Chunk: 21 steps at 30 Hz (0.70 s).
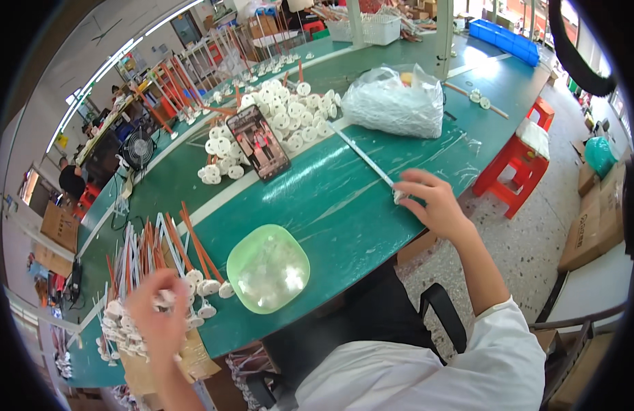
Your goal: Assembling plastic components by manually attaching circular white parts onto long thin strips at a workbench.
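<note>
My right hand [430, 202] pinches the near end of a thin white stick [361, 156], where a small white fitting shows between the fingertips. The stick lies slantwise over the green tabletop, its far end near a heap of white disc-shaped pieces [282, 113]. At the lower left my left hand [163, 312], smeared by motion, is over a bunch of brown and white sticks with white round ends [207, 288]. Something white shows by its curled fingers; whether they hold it I cannot tell. Between the hands stands a light green bowl [237, 255] with clear, shiny contents.
A phone [258, 142] with a lit screen leans against the disc heap. Farther back are a filled clear plastic bag [395, 103], a white basket [375, 29] and a blue tray [505, 41]. Red stools [512, 171] stand beyond the table's right edge. A small black fan [137, 147] stands left.
</note>
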Each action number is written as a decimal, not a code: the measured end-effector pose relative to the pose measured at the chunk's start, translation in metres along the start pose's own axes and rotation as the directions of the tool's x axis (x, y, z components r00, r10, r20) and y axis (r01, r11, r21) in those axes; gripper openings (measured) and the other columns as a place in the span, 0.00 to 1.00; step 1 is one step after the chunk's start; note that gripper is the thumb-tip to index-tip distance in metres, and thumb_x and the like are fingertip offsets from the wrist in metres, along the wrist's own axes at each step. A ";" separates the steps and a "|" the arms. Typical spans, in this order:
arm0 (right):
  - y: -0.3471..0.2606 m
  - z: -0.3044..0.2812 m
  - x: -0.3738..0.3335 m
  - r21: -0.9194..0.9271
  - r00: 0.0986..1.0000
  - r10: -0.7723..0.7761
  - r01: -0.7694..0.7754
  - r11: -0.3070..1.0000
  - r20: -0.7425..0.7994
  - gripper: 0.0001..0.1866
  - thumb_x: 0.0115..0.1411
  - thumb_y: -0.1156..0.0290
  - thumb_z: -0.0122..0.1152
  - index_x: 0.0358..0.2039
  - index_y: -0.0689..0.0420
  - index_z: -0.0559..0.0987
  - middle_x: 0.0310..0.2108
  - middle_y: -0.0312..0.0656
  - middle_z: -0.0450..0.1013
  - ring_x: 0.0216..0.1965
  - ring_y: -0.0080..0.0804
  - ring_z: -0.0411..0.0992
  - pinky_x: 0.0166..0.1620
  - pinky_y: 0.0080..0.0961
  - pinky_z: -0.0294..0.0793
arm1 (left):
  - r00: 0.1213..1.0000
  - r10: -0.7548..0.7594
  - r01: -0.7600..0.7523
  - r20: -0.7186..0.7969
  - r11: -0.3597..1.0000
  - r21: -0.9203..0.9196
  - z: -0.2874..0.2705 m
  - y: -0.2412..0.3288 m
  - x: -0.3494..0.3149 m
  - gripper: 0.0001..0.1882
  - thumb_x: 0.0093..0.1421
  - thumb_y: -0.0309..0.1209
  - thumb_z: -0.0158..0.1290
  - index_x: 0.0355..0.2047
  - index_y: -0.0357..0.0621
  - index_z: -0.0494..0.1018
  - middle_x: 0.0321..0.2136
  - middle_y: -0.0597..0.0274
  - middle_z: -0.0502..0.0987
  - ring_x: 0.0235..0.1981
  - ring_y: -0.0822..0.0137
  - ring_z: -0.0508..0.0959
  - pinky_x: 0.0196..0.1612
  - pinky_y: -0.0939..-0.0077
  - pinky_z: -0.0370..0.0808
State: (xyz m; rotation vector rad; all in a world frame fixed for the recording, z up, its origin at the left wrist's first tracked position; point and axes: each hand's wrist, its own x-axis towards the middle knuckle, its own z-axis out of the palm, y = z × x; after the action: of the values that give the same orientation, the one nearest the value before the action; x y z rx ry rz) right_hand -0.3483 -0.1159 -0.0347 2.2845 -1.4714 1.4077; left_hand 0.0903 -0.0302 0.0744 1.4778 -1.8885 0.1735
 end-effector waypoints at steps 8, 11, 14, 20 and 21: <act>-0.063 -0.014 -0.012 0.204 0.992 -0.116 0.103 0.974 0.054 0.14 0.49 0.83 0.63 0.38 0.58 0.82 0.36 0.45 0.78 0.33 0.39 0.78 0.35 0.28 0.78 | 0.889 0.246 0.109 0.387 0.706 -0.700 0.093 0.033 0.009 0.09 0.58 0.20 0.53 0.39 0.32 0.78 0.31 0.54 0.81 0.33 0.67 0.81 0.37 0.77 0.77; -0.096 -0.009 0.008 0.257 0.967 -0.252 0.236 0.937 0.029 0.16 0.47 0.85 0.63 0.38 0.58 0.83 0.37 0.46 0.77 0.32 0.38 0.78 0.34 0.28 0.78 | 0.843 0.320 0.217 0.431 0.531 -0.819 0.104 0.043 0.014 0.15 0.59 0.21 0.53 0.48 0.32 0.74 0.37 0.51 0.80 0.37 0.64 0.82 0.42 0.74 0.78; -0.113 0.025 0.038 0.391 0.912 -0.409 0.391 0.833 -0.042 0.16 0.44 0.84 0.64 0.37 0.58 0.83 0.39 0.46 0.77 0.31 0.38 0.77 0.33 0.30 0.79 | 0.858 0.251 0.347 0.449 0.363 -0.865 0.107 0.043 0.018 0.19 0.62 0.24 0.51 0.54 0.31 0.69 0.42 0.51 0.79 0.40 0.62 0.81 0.46 0.70 0.78; -0.148 0.119 0.098 0.429 0.762 -0.620 0.631 0.646 -0.187 0.19 0.45 0.77 0.68 0.40 0.62 0.80 0.38 0.44 0.77 0.31 0.39 0.77 0.31 0.29 0.79 | 0.923 -0.082 0.385 0.377 0.196 -0.902 0.108 -0.003 0.023 0.16 0.64 0.23 0.51 0.51 0.28 0.70 0.44 0.53 0.78 0.44 0.63 0.79 0.49 0.67 0.78; -0.154 0.131 0.106 0.450 0.749 -0.641 0.636 0.627 -0.167 0.20 0.45 0.75 0.69 0.41 0.62 0.79 0.37 0.44 0.77 0.30 0.39 0.77 0.30 0.29 0.79 | 0.926 -0.133 0.367 0.352 0.114 -0.923 0.112 -0.016 0.022 0.14 0.65 0.24 0.50 0.48 0.27 0.72 0.43 0.52 0.78 0.45 0.64 0.79 0.49 0.67 0.78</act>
State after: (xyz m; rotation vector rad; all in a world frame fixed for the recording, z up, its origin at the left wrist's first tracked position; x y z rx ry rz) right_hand -0.1349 -0.1710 0.0253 2.6652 -0.1730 1.6075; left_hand 0.0521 -0.1097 0.0011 0.7540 -1.2200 -1.2494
